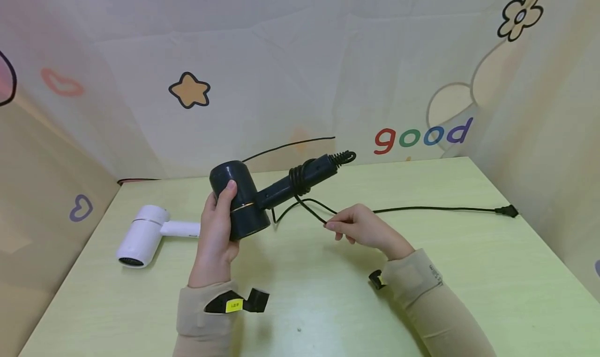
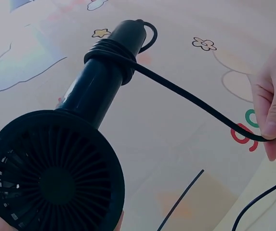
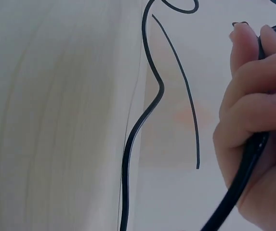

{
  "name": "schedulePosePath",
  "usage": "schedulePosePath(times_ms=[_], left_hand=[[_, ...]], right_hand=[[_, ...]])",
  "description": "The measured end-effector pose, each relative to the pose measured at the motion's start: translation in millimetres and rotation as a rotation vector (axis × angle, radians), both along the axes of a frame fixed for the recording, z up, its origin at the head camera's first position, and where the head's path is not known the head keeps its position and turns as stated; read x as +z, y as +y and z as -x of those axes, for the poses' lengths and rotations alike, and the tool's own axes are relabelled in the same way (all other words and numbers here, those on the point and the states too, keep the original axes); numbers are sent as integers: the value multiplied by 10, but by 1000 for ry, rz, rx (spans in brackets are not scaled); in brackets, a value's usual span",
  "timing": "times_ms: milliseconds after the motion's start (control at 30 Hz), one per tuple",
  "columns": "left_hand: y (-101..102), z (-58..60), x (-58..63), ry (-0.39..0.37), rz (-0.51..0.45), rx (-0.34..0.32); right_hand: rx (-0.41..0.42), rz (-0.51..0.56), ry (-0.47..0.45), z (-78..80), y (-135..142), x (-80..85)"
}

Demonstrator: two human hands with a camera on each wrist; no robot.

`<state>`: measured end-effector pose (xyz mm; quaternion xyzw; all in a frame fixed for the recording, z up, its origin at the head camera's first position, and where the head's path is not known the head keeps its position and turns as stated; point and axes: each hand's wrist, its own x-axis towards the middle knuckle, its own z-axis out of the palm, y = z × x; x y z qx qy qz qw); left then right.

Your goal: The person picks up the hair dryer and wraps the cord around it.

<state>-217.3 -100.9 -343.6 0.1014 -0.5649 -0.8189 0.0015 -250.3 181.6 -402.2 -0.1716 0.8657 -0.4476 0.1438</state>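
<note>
My left hand (image 1: 217, 226) grips the barrel of a dark blue hair dryer (image 1: 239, 200), raised over the table with its handle pointing up and right. Several turns of black cord (image 1: 300, 177) are wound round the handle. The thumb and fingers of my right hand (image 1: 361, 226) pinch the cord where it runs down from the coils, and the stretch between is nearly straight. In the left wrist view the dryer's round vented end (image 2: 58, 187) faces the camera. Past my right hand, the cord trails across the table to a plug (image 1: 507, 211) at the right edge.
A white hair dryer (image 1: 140, 239) lies on the pale table (image 1: 319, 294) at the left, its handle end hidden behind my left hand. A printed curtain (image 1: 281, 75) hangs along the back and both sides. A thin black line (image 1: 290, 144) crosses the curtain behind the dryer.
</note>
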Motion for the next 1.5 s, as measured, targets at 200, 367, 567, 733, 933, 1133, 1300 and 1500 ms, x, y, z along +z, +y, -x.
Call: schedulePosePath(times_ms=[200,367,567,733,933,1133,1300,1500], left_hand=[[-17,-15,-9,39,-19,-63],[-35,-41,-8,68,-13,-148],[-55,-71,2,84,92,-303],[-43,-87,-5,99,182,-415],[-33,-99,-16,110,228,-511],[-28,-101,-25,102,304,-575],[-10,-90,-45,60,384,-570],[4,-71,-73,39,444,-541]], right_hand=[[-61,18,-26,30,82,-3],[-96,16,20,54,126,9],[-159,51,156,47,148,62],[-186,74,264,5,163,121],[-245,107,368,-59,173,200],[-276,117,426,-147,177,338],[-293,146,499,-229,177,440],[-318,182,572,-315,162,509]])
